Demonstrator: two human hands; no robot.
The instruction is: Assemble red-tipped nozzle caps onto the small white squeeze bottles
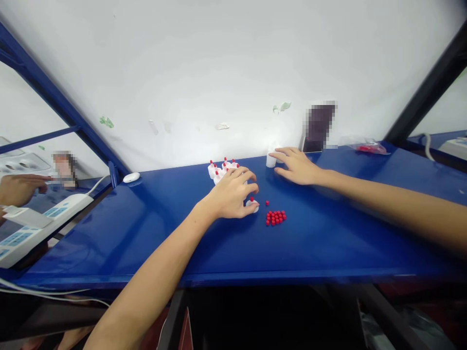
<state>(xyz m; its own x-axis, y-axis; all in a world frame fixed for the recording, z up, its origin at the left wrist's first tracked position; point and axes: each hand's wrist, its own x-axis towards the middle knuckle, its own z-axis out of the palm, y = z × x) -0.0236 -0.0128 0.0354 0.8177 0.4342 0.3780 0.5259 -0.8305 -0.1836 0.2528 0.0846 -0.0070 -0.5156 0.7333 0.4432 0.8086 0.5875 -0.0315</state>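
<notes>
My left hand (236,194) is over the middle of the blue table, fingers curved and apart, its thumb beside a small white bottle with a red cap (253,206). Behind that hand stands a group of several white bottles with red tips (212,169), partly hidden by it. Further right and back, my right hand (296,165) reaches to a white bottle (271,159), its fingertips at the bottle's side. Several small red caps (276,217) lie grouped on the table in front, with a single red cap (267,203) just behind them.
A white oval object (131,177) lies at the table's back left. A dark phone-like object (318,126) leans on the wall, near a clear bag with red contents (368,146). At left, another person's hand (20,188) is above a power strip (40,223).
</notes>
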